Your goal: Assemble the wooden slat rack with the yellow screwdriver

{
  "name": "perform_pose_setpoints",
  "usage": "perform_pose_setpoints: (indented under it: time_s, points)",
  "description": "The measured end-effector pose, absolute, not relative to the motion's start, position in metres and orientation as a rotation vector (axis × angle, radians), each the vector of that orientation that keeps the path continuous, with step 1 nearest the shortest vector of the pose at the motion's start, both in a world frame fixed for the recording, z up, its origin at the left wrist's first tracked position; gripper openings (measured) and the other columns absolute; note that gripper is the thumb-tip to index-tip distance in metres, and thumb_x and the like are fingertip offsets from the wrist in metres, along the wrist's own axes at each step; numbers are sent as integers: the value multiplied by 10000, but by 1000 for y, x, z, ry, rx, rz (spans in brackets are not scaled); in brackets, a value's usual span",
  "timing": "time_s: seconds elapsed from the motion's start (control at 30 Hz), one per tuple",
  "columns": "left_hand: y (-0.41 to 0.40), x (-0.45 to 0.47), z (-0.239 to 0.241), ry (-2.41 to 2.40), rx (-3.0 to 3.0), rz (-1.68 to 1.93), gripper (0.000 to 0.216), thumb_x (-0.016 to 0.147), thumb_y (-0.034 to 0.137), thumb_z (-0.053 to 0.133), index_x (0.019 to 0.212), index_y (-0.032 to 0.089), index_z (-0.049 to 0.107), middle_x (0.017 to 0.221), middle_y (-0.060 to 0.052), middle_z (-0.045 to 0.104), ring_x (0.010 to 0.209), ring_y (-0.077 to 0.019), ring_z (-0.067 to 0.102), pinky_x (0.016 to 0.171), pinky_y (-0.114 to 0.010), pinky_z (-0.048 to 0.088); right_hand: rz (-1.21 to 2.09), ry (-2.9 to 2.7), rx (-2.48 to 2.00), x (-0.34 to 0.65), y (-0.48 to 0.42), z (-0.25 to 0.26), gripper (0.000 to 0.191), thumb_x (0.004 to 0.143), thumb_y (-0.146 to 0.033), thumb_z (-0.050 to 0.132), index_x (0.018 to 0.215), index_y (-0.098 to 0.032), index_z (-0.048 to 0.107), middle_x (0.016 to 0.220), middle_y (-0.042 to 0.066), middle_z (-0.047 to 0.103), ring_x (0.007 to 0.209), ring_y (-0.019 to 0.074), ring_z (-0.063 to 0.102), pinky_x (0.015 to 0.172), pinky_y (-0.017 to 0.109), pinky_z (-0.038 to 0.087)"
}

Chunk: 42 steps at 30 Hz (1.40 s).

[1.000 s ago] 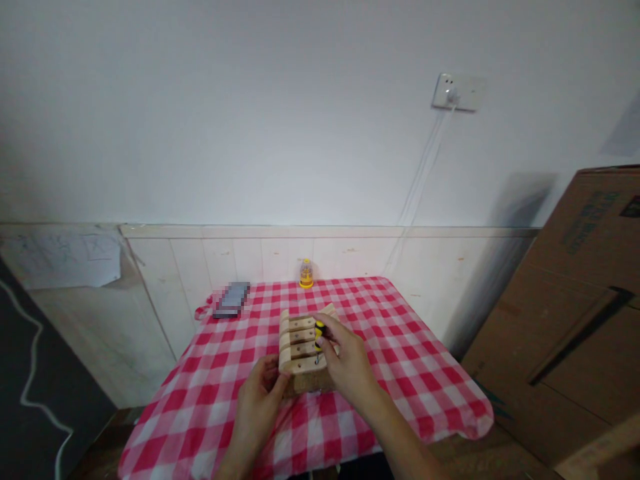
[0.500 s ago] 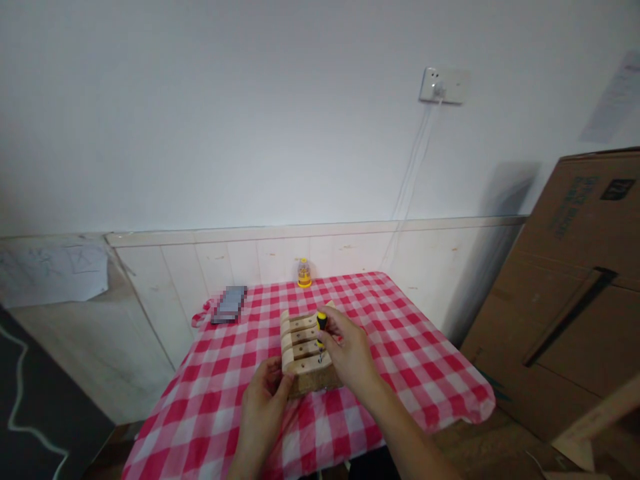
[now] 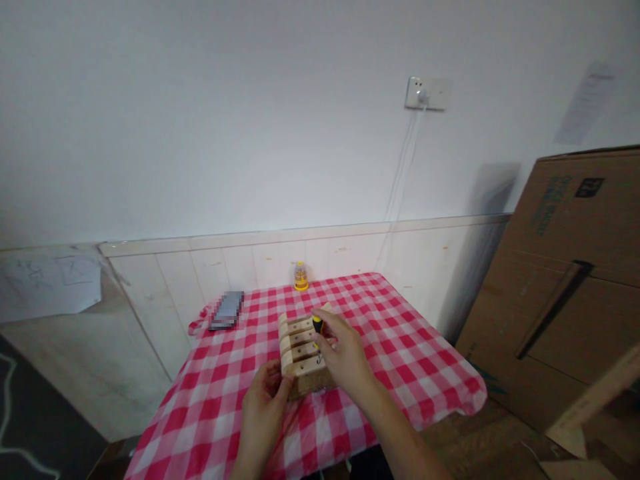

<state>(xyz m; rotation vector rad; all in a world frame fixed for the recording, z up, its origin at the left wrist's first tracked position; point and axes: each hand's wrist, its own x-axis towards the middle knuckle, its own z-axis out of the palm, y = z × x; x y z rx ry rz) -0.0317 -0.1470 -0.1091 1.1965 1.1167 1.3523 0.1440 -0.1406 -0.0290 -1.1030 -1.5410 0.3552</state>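
Note:
A small slatted wooden piece with screw holes along its slats rests on the checked cloth. My left hand grips its near left corner, thumb on the front edge and fingers at the side. In my right hand is a small yellow-and-black screwdriver, held upright. Its tip meets the right-hand hole of the nearest slat; whether a screw sits there is too small to tell. The right hand covers part of the wooden piece's right side.
A red-and-white checked tablecloth covers the table. Against the wall stands a yellow-based clear container. A blurred-out flat dark object, like a phone, lies at the back left. A large cardboard box leans on the right, beyond the table.
The camera view has shifted slightly. My right hand has turned a little about the screwdriver, whose tip stays at the same hole. The left hand keeps its hold on the wooden piece.

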Motion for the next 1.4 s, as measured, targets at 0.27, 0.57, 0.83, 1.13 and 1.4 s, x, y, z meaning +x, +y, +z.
perform_pose_setpoints:
  time_s: [0.27, 0.57, 0.83, 1.13, 1.4]
  points:
    - [-146, -32, -107, 1131, 1173, 1350, 527, 729, 563, 820, 1045, 158, 704, 1006, -138, 819, 905, -316, 791, 771, -407, 645, 324, -1538, -1122, 145, -147, -33, 519, 878, -106, 544, 1349, -276, 678, 1209, 74, 748, 1071, 229, 718, 983, 414, 584]
    - [-144, -32, -115, 1102, 1174, 1347, 491, 770, 532, 797, 1068, 159, 681, 1047, -139, 811, 946, -312, 783, 793, -407, 642, 296, -1510, -1128, 147, -144, -37, 508, 867, -126, 566, 1341, -270, 679, 1222, 74, 749, 1058, 233, 726, 989, 418, 582]
    - [-144, -33, -114, 1135, 1192, 1333, 509, 788, 536, 783, 1101, 149, 679, 1063, -145, 807, 966, -312, 777, 812, -409, 634, 292, -1458, -1140, 147, -141, -43, 446, 881, -168, 597, 1312, -246, 683, 1183, 80, 755, 999, 220, 732, 910, 371, 605]
    - [-148, -31, -108, 1105, 1155, 1366, 474, 743, 519, 822, 1025, 163, 686, 969, -116, 816, 881, -294, 789, 755, -384, 642, 280, -1424, -1146, 145, -138, -46, 393, 885, -202, 626, 1271, -244, 688, 1153, 85, 756, 950, 226, 735, 862, 369, 616]
    - [-148, -31, -108, 1120, 1158, 1357, 503, 739, 531, 825, 1039, 155, 678, 945, -126, 814, 862, -298, 788, 737, -389, 647, 259, -1425, -1142, 144, -139, -48, 384, 901, -213, 634, 1280, -247, 678, 1183, 88, 743, 994, 232, 724, 897, 379, 611]
